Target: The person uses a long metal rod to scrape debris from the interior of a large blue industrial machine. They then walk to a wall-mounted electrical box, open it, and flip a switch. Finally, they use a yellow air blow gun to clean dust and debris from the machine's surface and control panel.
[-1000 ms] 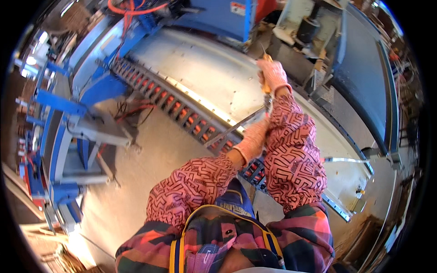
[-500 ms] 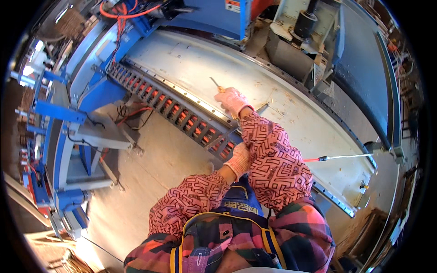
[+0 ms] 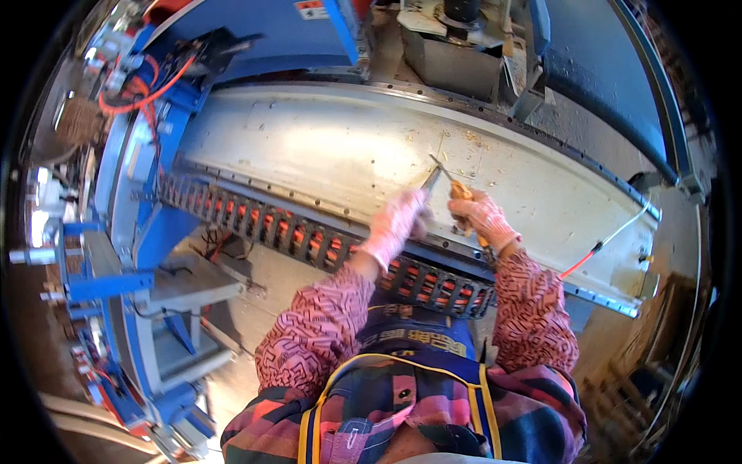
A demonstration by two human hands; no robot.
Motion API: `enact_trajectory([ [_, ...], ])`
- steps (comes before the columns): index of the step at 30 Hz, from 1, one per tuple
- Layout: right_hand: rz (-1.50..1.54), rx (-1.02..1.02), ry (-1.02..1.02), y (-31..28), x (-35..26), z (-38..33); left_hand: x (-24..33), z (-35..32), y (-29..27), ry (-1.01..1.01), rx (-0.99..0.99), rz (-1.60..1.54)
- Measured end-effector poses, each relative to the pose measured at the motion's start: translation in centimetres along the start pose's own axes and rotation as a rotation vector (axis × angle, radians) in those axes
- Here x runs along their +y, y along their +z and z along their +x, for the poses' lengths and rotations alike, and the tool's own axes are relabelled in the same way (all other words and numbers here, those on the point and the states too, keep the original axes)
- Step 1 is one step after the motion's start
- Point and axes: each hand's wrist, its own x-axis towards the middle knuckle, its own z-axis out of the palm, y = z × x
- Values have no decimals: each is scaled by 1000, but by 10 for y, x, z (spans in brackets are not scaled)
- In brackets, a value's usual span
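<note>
The left hand [image 3: 398,220], in a pink glove and blurred, has its grip closed around a dark strip [image 3: 432,180], whose narrow end sticks out past the fingers, up and to the right. The right hand [image 3: 488,219], gloved in pink too, has its grip pressed around the orange handle of a hand tool [image 3: 461,190]; the tool's thin metal tip points up and to the left. The tip and the end of the strip meet or cross in view, but whether they touch I cannot tell. Both are over the pale machine bed [image 3: 309,147], in front of the person, with wood chips [image 3: 473,139] scattered just beyond. Along the bed's near side runs a black cable chain [image 3: 315,241] with red-orange cables showing between its links, below the left hand. To the right of the right hand, a hose [image 3: 578,265], partly red, slants over the bed. Blue machine frames [image 3: 263,46] stand beyond the bed and to the left. Patterned pink sleeves [image 3: 535,313] cover both forearms, and the person wears a plaid shirt [image 3: 382,390] under yellow-edged straps [image 3: 309,433].
</note>
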Motion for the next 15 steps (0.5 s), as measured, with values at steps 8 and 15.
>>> enact_trajectory([
  [8, 138, 40, 92, -8, 39, 4, 159, 211, -30, 261, 268, 116],
  [15, 21, -111, 26, -14, 66, 31, 203, 298, -31, 303, 572, -44],
])
